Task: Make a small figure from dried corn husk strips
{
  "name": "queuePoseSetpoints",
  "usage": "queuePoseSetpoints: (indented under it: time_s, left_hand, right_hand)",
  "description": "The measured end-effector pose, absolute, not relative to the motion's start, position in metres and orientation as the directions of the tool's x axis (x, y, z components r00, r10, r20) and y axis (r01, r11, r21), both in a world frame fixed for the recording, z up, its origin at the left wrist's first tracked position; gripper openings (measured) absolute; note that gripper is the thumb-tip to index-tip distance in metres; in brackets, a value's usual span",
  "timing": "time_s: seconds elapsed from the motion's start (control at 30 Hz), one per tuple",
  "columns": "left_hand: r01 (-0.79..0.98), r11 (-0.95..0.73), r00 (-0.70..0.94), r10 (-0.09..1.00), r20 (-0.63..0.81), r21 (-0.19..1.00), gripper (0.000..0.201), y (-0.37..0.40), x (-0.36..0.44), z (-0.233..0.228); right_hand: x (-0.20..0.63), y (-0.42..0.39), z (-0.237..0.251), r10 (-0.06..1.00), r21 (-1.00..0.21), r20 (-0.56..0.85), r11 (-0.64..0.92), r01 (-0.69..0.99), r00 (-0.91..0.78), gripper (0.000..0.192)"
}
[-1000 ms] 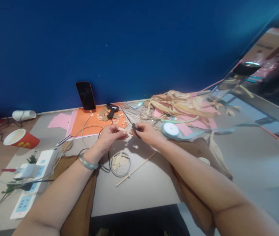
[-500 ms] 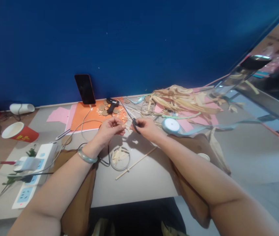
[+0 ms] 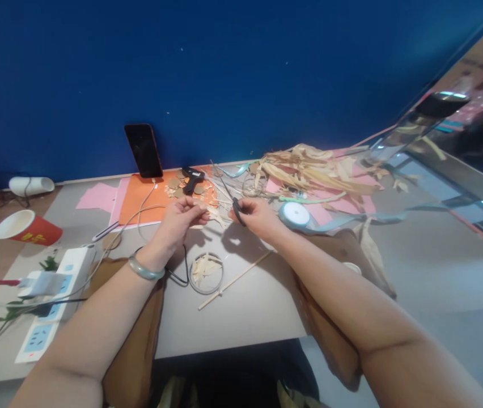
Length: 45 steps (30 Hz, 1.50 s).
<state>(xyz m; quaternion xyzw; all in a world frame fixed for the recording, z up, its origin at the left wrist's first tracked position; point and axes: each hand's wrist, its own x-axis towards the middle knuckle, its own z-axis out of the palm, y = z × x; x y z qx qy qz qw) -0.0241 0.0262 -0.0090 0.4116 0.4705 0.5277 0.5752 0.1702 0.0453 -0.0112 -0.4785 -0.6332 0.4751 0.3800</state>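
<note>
Between the thumb and fingers of my left hand (image 3: 184,220) is a pale strip of dried husk (image 3: 215,215), its free end pointing right. My right hand (image 3: 261,218) grips black-handled scissors (image 3: 236,208) with the blades angled away toward the wall. The scissors and the strip are a short distance apart. Below my hands, small pale husk pieces (image 3: 206,266) lie within a grey ring (image 3: 223,274) on the table. A thin wooden stick (image 3: 244,276) rests slantwise beside it.
A black glue gun (image 3: 192,182) lies on orange paper (image 3: 133,201) near a phone (image 3: 143,152) leaning on the blue wall. Dried husks (image 3: 316,167) are heaped at right behind a ribbon spool (image 3: 295,215). At left are a power strip (image 3: 77,262) with cables and a red paper cup (image 3: 39,229).
The husk strip in my left hand now shows larger and broader, reaching right toward the scissors. My left hand has shifted slightly left; the right hand still holds the scissors.
</note>
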Motion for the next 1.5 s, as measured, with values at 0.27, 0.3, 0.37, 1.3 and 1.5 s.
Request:
queuePoseSetpoints:
  time_s: [0.27, 0.3, 0.37, 1.3, 1.5]
  left_hand:
    - [-0.280, 0.009, -0.187, 0.980, -0.064, 0.960, 0.032, 0.034, -0.039, -0.002]
    - [-0.288, 0.003, -0.200, 0.978, -0.063, 0.958, 0.033, 0.035, -0.040, -0.002]
    - [-0.301, -0.007, -0.215, 0.975, -0.061, 0.954, 0.034, 0.035, -0.041, -0.003]
    - [-0.257, -0.023, -0.135, 0.991, -0.012, 0.966, 0.040, 0.031, -0.035, -0.006]
    - [-0.295, -0.033, -0.116, 0.993, -0.002, 0.955, 0.040, 0.031, -0.035, -0.005]
  right_hand:
    - [0.189, 0.054, -0.001, 0.906, -0.846, -0.034, 0.199, 0.495, -0.422, 0.037]
    - [0.190, 0.054, 0.000, 0.887, -0.830, -0.056, 0.214, 0.515, -0.459, 0.037]
    - [0.192, 0.055, -0.001, 0.859, -0.801, -0.097, 0.232, 0.552, -0.502, 0.038]
    - [0.189, 0.051, 0.002, 0.805, -0.823, -0.207, 0.165, 0.544, -0.556, 0.046]
    - [0.190, 0.051, 0.002, 0.803, -0.834, -0.215, 0.146, 0.532, -0.556, 0.046]
